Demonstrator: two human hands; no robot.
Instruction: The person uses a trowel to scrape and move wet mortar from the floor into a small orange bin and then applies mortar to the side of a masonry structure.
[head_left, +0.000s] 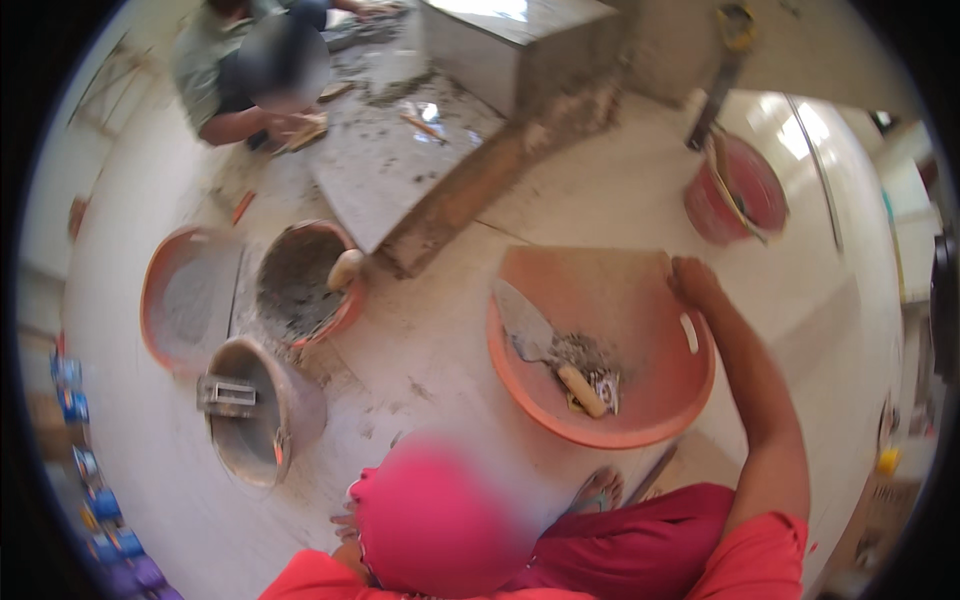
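My right hand (695,282) is closed round the far right rim of an orange plastic basin (640,300), near a slot handle in its wall. Inside the basin lies a trowel (524,318) with a wooden handle, beside a little grey mortar (580,352) and a small printed packet (608,388). My left hand (345,522) is mostly hidden behind my pink-covered knee; only some fingers show, apart, with nothing visible in them.
On the left stand a mortar tub (345,318), an orange tub (160,290) with grey material and a bucket (305,400) with a grey tool on its rim. A red bucket (712,210) stands far right. Another person (205,90) works at a mortar-smeared slab (375,200).
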